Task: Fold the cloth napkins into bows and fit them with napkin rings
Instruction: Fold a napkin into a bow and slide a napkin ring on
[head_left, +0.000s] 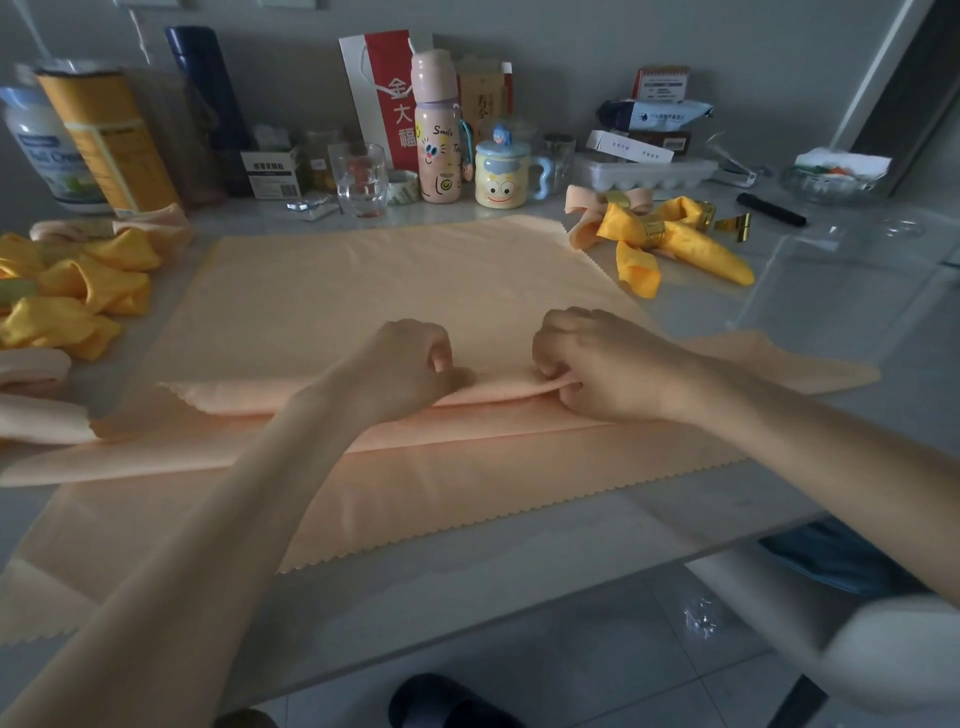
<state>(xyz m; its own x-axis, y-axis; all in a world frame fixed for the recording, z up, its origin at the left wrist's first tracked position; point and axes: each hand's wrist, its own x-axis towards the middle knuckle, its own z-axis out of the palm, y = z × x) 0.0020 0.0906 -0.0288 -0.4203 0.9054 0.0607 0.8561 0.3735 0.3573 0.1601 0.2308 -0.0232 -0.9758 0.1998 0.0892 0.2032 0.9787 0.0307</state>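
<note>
In the head view, at centre frame, our left grip (410, 364) and right grip (597, 364) each pinched the folded edge of the peach napkin (389, 280) spread on the surface (831, 322), early in its folding by our judgement, while ringed bows (670, 244) lay finished at upper right.

The spread napkin (395, 280) lies mid-table (831, 322). Behind-right sit ringed bows (670, 234); at left, a pile (78, 291) of seemingly more. Bottles (439, 130) stand behind.
</note>
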